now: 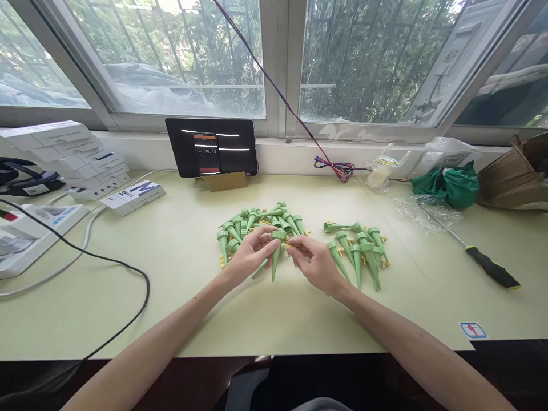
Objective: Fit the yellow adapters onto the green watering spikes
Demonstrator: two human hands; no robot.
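Observation:
My left hand is closed around the capped upper end of a green plastic watering spike, whose tip points down above the table. Right beside it, my right hand pinches a small yellow valve at the spike's side, just under the cap. My fingers partly cover the joint, so I cannot tell how firmly the two are joined. Behind my left hand lies a heap of green spikes with yellow valves among them. A smaller group of spikes with yellow valves lies to the right of my right hand.
A tablet leans at the back, reflecting a phone timer. White boxes and a power strip sit left, with a black cable. At right are a screwdriver, a green bag and a cardboard box.

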